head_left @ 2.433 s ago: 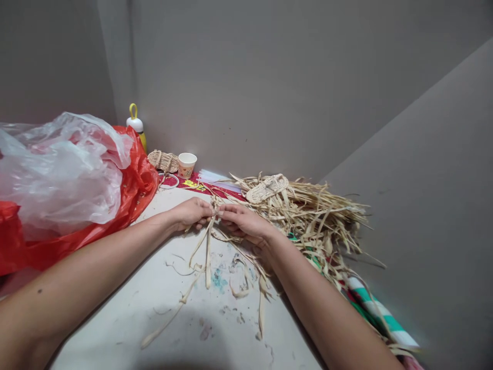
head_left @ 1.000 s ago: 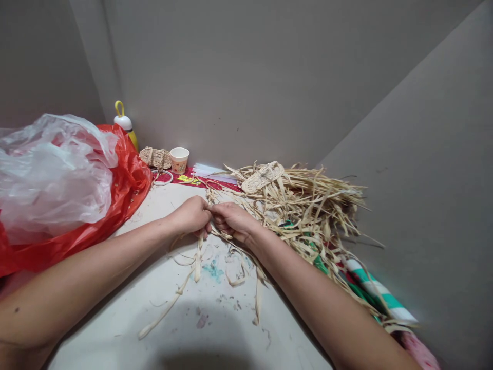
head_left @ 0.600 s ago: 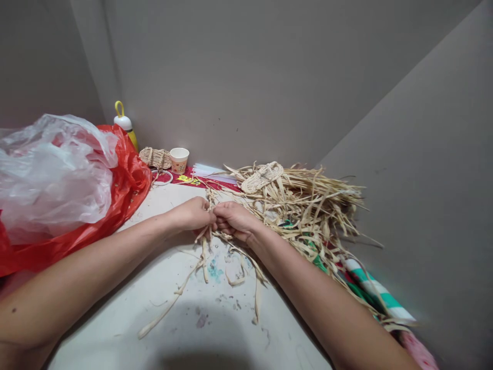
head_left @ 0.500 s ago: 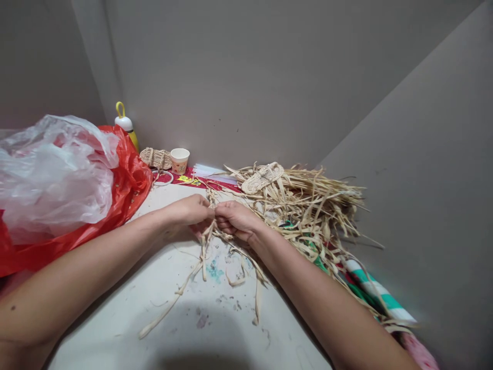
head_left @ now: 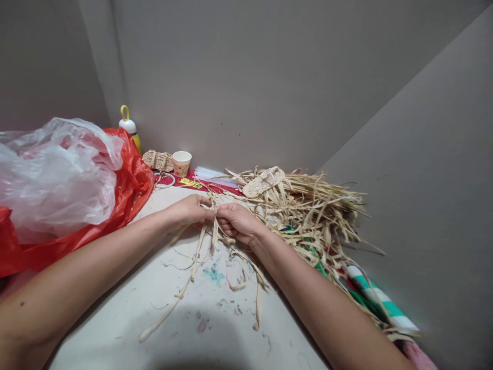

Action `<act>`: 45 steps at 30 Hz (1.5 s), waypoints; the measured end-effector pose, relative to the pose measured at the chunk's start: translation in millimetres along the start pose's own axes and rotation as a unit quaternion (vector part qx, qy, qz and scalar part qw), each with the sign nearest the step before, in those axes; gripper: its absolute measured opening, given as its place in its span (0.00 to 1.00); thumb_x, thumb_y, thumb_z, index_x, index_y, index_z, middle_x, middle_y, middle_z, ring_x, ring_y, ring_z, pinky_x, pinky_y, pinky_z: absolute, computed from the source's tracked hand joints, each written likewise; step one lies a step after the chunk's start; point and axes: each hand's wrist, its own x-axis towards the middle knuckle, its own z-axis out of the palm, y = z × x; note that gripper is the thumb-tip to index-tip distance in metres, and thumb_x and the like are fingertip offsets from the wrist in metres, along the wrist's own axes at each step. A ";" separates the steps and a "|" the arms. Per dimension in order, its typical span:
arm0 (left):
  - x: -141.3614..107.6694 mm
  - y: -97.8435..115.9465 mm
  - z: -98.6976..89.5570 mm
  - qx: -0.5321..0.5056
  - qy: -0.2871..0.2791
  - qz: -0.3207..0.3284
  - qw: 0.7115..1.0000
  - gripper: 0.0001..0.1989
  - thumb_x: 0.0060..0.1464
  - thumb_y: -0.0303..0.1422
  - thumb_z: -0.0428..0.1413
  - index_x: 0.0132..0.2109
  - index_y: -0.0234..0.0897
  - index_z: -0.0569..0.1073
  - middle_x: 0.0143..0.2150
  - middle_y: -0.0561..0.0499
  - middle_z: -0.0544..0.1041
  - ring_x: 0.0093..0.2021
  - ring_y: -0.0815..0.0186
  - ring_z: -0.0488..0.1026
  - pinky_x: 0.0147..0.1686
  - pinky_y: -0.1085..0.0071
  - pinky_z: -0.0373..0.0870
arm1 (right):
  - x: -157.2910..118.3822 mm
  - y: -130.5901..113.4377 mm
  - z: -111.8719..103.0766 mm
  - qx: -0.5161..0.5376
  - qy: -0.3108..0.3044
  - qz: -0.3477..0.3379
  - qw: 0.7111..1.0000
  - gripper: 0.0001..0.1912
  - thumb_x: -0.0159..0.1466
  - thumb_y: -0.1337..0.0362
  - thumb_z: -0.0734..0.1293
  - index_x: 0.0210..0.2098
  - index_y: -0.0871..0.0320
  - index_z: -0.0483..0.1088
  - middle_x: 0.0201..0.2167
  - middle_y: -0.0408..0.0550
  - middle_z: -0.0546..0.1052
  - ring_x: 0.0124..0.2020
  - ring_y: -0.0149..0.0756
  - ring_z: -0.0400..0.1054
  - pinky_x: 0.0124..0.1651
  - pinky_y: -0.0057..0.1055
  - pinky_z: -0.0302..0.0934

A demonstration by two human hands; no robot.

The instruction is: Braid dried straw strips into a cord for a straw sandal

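Observation:
My left hand [head_left: 193,209] and my right hand [head_left: 236,221] meet over the middle of the white table [head_left: 154,288], fingertips pinched together on dry straw strips [head_left: 214,234]. The strips look like straw or corn husk and are partly hidden by my fingers. A braided or knotted length shows just above my fingertips. Long loose ends [head_left: 187,288] trail down the tabletop toward me. To the right of my right hand lies a big heap of dry straw [head_left: 316,205], with an oval woven sole-shaped piece [head_left: 264,182] on top.
At the left are a clear plastic bag [head_left: 65,180] and a red plastic bag [head_left: 133,180]. Along the wall stand a yellow and white bottle [head_left: 128,126], a woven slipper-like piece [head_left: 157,160] and a paper cup [head_left: 182,163]. A green-and-white striped roll [head_left: 381,298] lies at right.
Both hands stay pinched at nearly the same spot. The fingers of my left hand have shifted slightly, and the hanging strip ends below them have moved a little. The view has tilted slightly.

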 end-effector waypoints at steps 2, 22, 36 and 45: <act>-0.6 -1.5 4.8 -0.042 -0.027 -0.024 0.998 0.08 0.43 0.27 0.56 0.35 0.32 0.70 0.18 0.55 0.69 0.19 0.72 0.66 0.21 0.76 0.60 | 0.1 0.9 -0.7 -0.002 -0.009 -0.001 1.000 0.17 0.51 0.64 0.68 0.18 0.57 0.53 0.10 0.30 0.51 0.11 0.17 0.39 0.13 0.19 0.32; 15.4 -17.2 -12.5 0.158 -0.030 0.081 0.984 0.10 0.43 0.30 0.47 0.21 0.34 0.70 0.18 0.55 0.65 0.18 0.74 0.55 0.20 0.76 0.50 | -4.9 -4.6 -0.8 -0.109 0.016 0.045 0.993 0.07 0.51 0.65 0.65 0.21 0.59 0.62 0.10 0.30 0.50 0.11 0.19 0.38 0.12 0.21 0.31; 1.1 -3.1 -13.8 0.103 -0.040 0.039 0.993 0.09 0.45 0.34 0.54 0.27 0.32 0.74 0.13 0.59 0.58 0.14 0.77 0.46 0.16 0.74 0.39 | 0.6 4.2 -5.6 -0.237 0.043 -0.029 0.970 0.08 0.53 0.61 0.65 0.25 0.61 0.70 0.12 0.36 0.60 0.15 0.25 0.48 0.19 0.25 0.42; 4.3 -8.8 -12.8 0.111 -0.030 0.019 0.993 0.09 0.44 0.33 0.54 0.22 0.35 0.64 0.15 0.60 0.56 0.14 0.78 0.48 0.16 0.76 0.40 | -3.4 4.4 3.6 -0.421 0.067 -0.107 0.898 0.09 0.56 0.63 0.60 0.21 0.60 0.63 0.17 0.38 0.59 0.20 0.25 0.50 0.23 0.24 0.44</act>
